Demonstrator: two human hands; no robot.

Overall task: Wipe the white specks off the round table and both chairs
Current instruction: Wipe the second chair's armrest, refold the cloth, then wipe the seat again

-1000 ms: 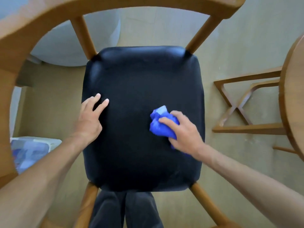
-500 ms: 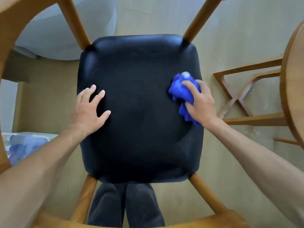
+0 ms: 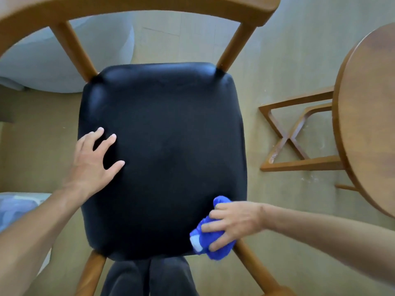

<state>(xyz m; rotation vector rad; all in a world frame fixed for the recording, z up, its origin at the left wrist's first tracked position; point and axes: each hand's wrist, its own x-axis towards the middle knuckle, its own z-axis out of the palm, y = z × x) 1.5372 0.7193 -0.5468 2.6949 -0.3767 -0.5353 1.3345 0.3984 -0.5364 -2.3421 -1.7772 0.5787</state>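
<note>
A wooden chair (image 3: 72, 48) with a black padded seat (image 3: 166, 146) fills the middle of the view, seen from above. My left hand (image 3: 92, 165) rests flat on the seat's left side, fingers spread. My right hand (image 3: 233, 223) grips a crumpled blue cloth (image 3: 205, 240) at the seat's near right corner, pressing it onto the seat edge. The round wooden table (image 3: 367, 116) shows at the right edge. No white specks stand out on the seat.
The table's crossed wooden base (image 3: 295, 137) lies on the floor right of the chair, with pale specks on the floor around it. A pale rounded object (image 3: 64, 67) sits behind the chair. A bluish box (image 3: 17, 206) is at the left edge. My dark trousers (image 3: 149, 276) are below.
My right hand has dragged the blue cloth from the seat's right edge down to its near right corner. My left hand stays on the seat's left side.
</note>
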